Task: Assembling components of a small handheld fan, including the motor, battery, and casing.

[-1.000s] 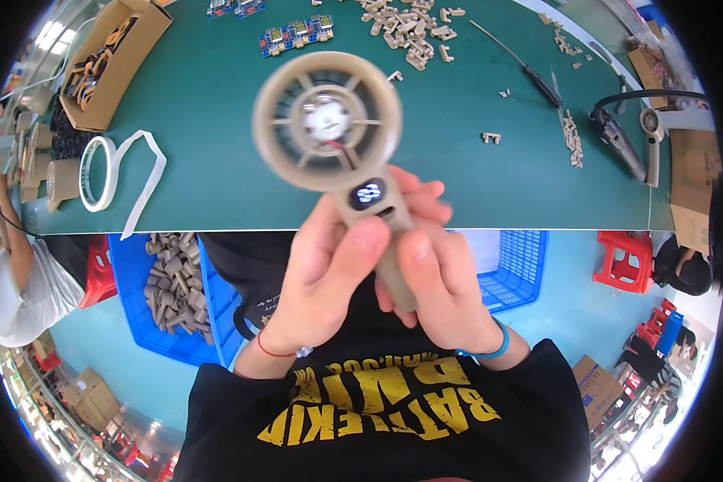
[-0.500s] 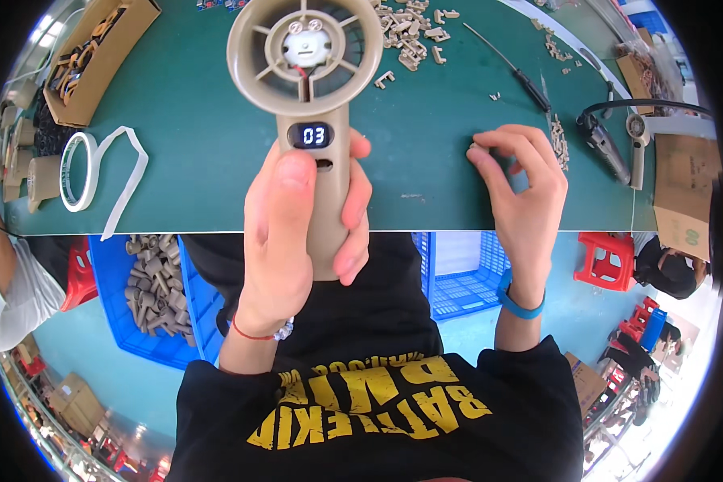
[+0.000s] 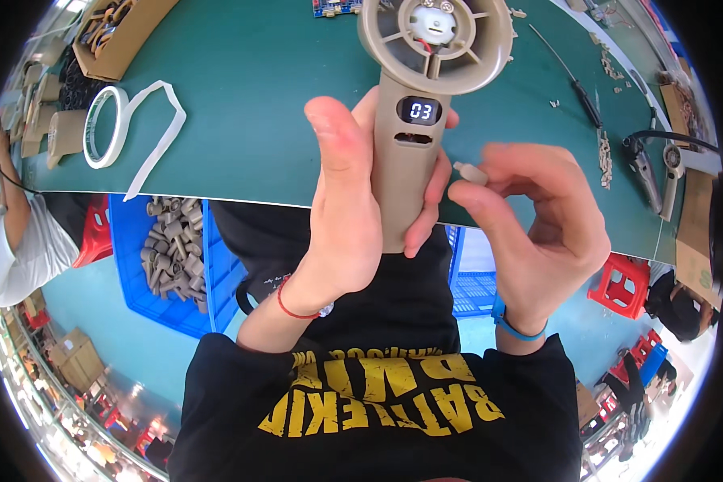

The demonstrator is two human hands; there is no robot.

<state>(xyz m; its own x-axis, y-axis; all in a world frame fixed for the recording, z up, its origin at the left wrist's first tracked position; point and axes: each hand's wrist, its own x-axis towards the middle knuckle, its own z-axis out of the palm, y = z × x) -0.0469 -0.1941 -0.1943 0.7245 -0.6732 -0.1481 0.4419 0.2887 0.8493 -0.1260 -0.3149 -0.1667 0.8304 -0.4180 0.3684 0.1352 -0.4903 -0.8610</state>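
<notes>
My left hand [image 3: 345,217] holds a beige handheld fan [image 3: 402,189] upright above the table's near edge. Its fingers wrap behind the handle while the thumb stands raised off the front. The fan's round ringed head is at the top, showing a white motor part and a red wire. A lit display [image 3: 420,111] sits on the handle, with a dark slot just below it. Close to the right of the handle, my right hand [image 3: 550,213] pinches a small beige plastic piece [image 3: 471,173] between thumb and fingertips. The piece and the fan are apart.
On the green table [image 3: 241,120] lie a tape roll [image 3: 104,128] with a loose strip, a screwdriver [image 3: 586,104] and small beige parts [image 3: 605,161]. A cardboard box [image 3: 124,36] stands far left. Below the table, a blue crate [image 3: 165,305] holds fan bodies; a red stool [image 3: 618,285] is at right.
The fan has shifted right in view, and my left thumb has lifted off its handle. My right hand has come up near the handle, where the pinched beige piece now shows clearly.
</notes>
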